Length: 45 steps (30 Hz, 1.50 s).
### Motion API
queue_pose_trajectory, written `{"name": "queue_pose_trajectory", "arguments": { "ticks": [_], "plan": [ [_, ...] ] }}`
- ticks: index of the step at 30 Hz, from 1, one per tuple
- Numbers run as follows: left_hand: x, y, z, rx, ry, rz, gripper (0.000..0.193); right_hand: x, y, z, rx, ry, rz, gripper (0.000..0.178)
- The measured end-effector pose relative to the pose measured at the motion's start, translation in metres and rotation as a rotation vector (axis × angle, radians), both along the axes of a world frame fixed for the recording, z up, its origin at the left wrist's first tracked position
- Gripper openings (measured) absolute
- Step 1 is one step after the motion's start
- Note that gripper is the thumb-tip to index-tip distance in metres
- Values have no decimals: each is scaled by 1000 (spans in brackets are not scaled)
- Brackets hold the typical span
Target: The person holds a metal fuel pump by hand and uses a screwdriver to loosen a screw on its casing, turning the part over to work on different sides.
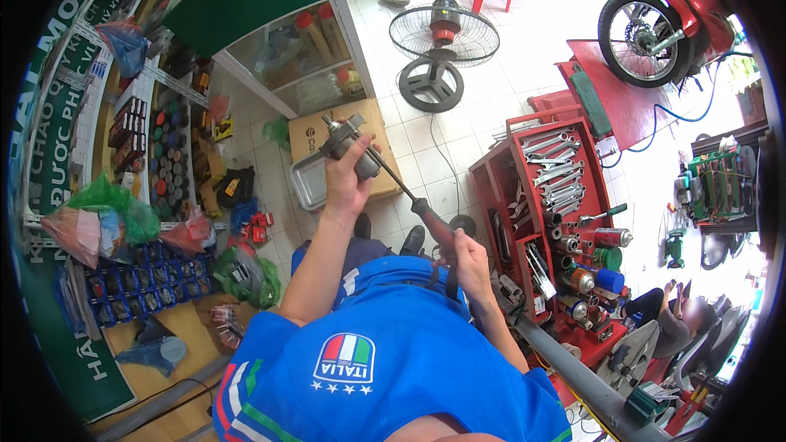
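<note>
Raised over a cardboard box, my left hand (350, 182) is closed around a small cylindrical metal motor (336, 143) with a flanged end and a short shaft pointing up and left. My right hand (471, 260), lower and to the right, grips a screwdriver (433, 223) by its dark red and black handle. The screwdriver's long blade runs up and left to the motor. Its tip is hidden by the motor and my left fingers, so I cannot tell whether it touches a screw.
A cardboard box (378, 127) bears a shallow metal tray (310, 184). To the right stands a red tool cart (483, 188) with wrenches (561, 184), sockets and spray cans. Beyond are a fan (444, 37) and a red motorbike (655, 33). Shelves line the left; a person sits at lower right.
</note>
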State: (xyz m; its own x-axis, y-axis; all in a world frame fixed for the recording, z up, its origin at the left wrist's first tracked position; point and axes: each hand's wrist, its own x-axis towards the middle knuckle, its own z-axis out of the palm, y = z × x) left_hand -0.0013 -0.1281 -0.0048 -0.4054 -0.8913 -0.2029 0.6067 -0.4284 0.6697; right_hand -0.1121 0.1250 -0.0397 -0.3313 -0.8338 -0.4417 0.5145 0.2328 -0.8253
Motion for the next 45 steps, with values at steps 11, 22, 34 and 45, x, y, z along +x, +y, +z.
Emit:
{"name": "queue_pose_trajectory", "arguments": {
  "ticks": [11,22,34,45],
  "plan": [
    [14,0,-2,-5,-21,69,46,1,-9,25,-28,29,54,31],
    [26,1,2,-13,-33,94,44,17,-13,30,-160,210,-89,35],
    [25,3,3,-47,-60,98,46,19,-18,43,-106,284,-124,37],
    [16,2,7,18,-20,59,31,4,-16,29,32,126,-26,36]
  ]
}}
